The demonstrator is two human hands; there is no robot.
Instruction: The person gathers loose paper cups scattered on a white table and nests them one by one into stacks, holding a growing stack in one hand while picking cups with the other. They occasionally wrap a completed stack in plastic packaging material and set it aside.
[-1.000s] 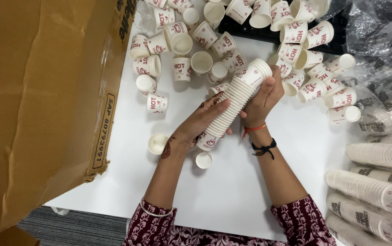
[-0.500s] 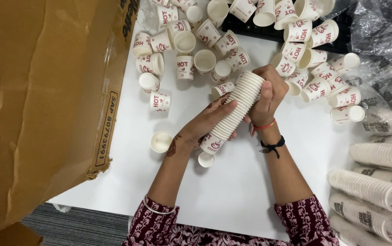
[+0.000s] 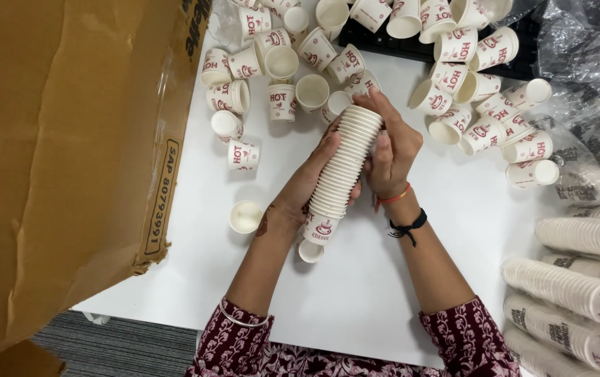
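**Cup stacking, mid-stack**

Dead centre of the frame is a tall nested stack of small white paper cups with red print (image 3: 344,171), held tilted, open mouth pointing to the upper right and its base down toward the lower left, lifted just off the white table (image 3: 356,293). The left hand (image 3: 307,185) is wrapped around the lower part of the stack from the left side, fingers clenched on it. The right hand (image 3: 392,150) grips the upper part, fingertips up at the rim near the top cup. So both hands are closed on the same stack, one low, one high.

My read: this looks like the squaring-up bit of stacking, pressing the nested cups together. A next move would probably call for one hand letting go to fetch another loose cup while the other keeps the stack steady, otherwise it bends in the middle.

Just below the stack's base a single white cup (image 3: 310,250) sits mouth up on the table, and another one (image 3: 245,216) is off to the left. A big scatter of loose printed cups (image 3: 453,77) fills the top of the frame. Finished stacks lie on their sides (image 3: 579,286) at the lower right, with crinkled clear plastic bags (image 3: 586,63) in the upper right. A large brown cardboard box flap (image 3: 62,160) covers the whole left side.
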